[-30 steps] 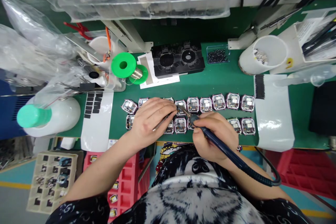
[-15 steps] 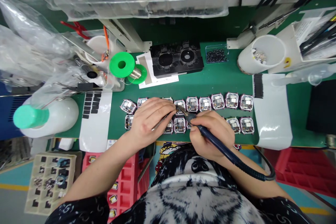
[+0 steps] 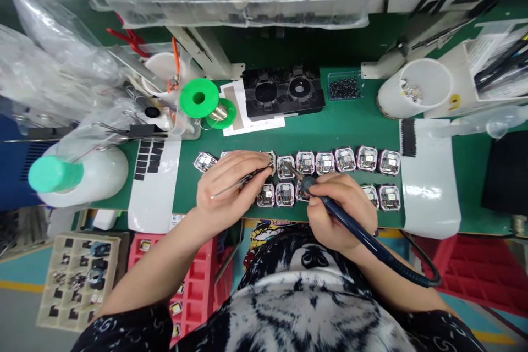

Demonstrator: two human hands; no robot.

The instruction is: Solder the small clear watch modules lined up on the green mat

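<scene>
My left hand (image 3: 233,181) is closed around thin metal tweezers (image 3: 226,191), whose tips are hard to make out beside the fingertips. It covers part of the left end of two rows of small watch cases with open circuit boards. My right hand (image 3: 344,212) grips a dark blue soldering iron (image 3: 352,226) like a pen. The iron's metal tip lies over one watch case (image 3: 285,167) in the upper row; whether it touches the board I cannot tell. Below that case sits another watch case (image 3: 284,194). My right hand hides some of the lower row.
Behind the rows are a green solder spool (image 3: 199,98), a black fixture (image 3: 284,92) and a small tray of black parts (image 3: 345,87). White sheets with black strips flank the rows: a left sheet (image 3: 152,198) and a right sheet (image 3: 431,192). A white bottle (image 3: 99,173) lies far left.
My left hand has drawn slightly left, away from the iron's tip, and the tweezers lie flatter. The soldering iron stays over the same watch case. The whole view has shifted a little.
</scene>
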